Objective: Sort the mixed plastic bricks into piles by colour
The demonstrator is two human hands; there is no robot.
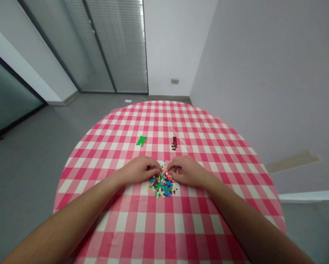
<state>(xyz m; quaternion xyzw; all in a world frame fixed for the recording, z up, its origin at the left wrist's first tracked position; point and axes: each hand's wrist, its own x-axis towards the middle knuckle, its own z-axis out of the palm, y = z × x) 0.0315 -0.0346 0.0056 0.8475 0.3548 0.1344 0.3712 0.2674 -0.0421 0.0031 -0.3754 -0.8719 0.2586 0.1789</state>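
Note:
A pile of small building bricks (164, 186) in many colours lies on the checked tablecloth, between and in front of my hands. My left hand (141, 169) rests at the pile's upper left edge, with its fingers curled in and its thumb near the fingertips. Facing it from the upper right edge, my right hand (188, 171) is curled in the same way, and some pieces show under its fingers. Whatever sits between the fingertips of either hand is too small to make out. Beyond the left hand is a group of green bricks (141, 140); brown bricks (174, 143) form another group beyond the right.
The round table (164, 227) has a red and white checked cloth. A wall (263, 80) stands close on the right. Glass partitions with blinds (115, 44) rise behind and to the left. A white object (128, 101) lies on the floor beyond the table.

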